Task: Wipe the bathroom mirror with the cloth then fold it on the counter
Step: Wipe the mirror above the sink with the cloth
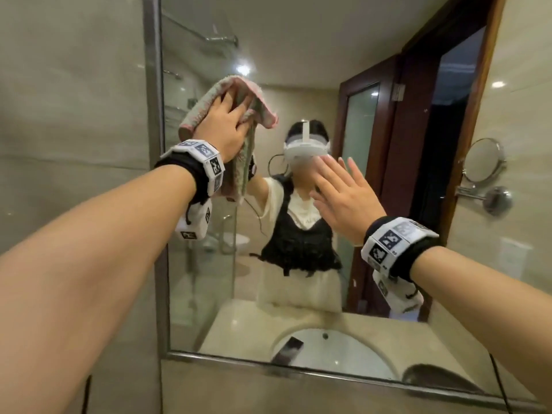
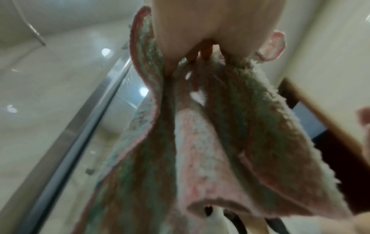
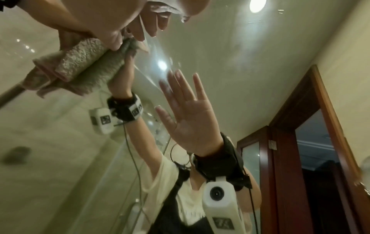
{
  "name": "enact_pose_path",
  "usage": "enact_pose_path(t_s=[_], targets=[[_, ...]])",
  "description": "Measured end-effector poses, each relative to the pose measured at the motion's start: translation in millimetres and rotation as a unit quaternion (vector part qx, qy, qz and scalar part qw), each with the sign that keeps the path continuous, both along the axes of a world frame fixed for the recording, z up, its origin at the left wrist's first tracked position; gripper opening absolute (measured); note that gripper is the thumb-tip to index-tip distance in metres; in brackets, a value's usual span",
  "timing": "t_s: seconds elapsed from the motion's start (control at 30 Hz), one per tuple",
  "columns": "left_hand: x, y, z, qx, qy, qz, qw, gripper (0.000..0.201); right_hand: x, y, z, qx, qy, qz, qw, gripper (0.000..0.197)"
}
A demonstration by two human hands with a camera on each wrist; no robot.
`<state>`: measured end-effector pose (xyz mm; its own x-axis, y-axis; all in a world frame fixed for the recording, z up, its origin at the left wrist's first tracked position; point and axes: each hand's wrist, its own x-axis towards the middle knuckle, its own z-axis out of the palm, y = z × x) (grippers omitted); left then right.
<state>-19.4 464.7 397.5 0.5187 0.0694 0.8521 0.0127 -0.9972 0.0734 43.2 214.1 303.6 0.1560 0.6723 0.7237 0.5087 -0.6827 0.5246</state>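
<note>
A pink and green terry cloth [image 1: 209,100] is bunched against the upper left of the bathroom mirror [image 1: 298,55]. My left hand [image 1: 227,127] grips it, fingers over the top fold, while the rest hangs below my wrist. The left wrist view shows the cloth [image 2: 200,142] dangling in folds from my palm [image 2: 210,23]. My right hand [image 1: 343,192] is open with fingers spread, flat toward the glass to the right of the cloth. In the right wrist view its palm [image 3: 104,15] fills the top, with the cloth [image 3: 86,63] at the left.
The mirror's metal frame [image 1: 155,174] borders a tiled wall at the left. A round swivel mirror [image 1: 484,159] sticks out from the right wall. The sink [image 1: 328,348], a faucet and the beige counter appear only as reflections low in the glass.
</note>
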Motion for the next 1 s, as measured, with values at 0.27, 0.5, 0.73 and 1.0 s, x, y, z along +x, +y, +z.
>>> enact_pose_path(t_s=[0.27, 0.5, 0.73, 1.0], targets=[[-1.8, 29.4, 60.1, -0.010, -0.018, 0.003, 1.000, 0.045, -21.1, 86.6, 106.5, 0.013, -0.021, 0.016, 1.000, 0.057], [-6.8, 54.3, 78.6, -0.037, -0.025, 0.004, 0.999, 0.046, -30.3, 121.2, 122.1, 0.067, -0.007, 0.048, 0.997, 0.055], [-12.4, 66.2, 6.4, -0.085, -0.071, 0.035, 0.993, 0.040, -22.0, 121.5, 83.6, 0.072, 0.060, 0.060, 0.994, 0.053], [-23.0, 69.3, -159.0, -0.122, 0.013, 0.020, 0.992, 0.040, -22.6, 112.4, 24.4, 0.021, 0.102, 0.069, 0.992, 0.053]])
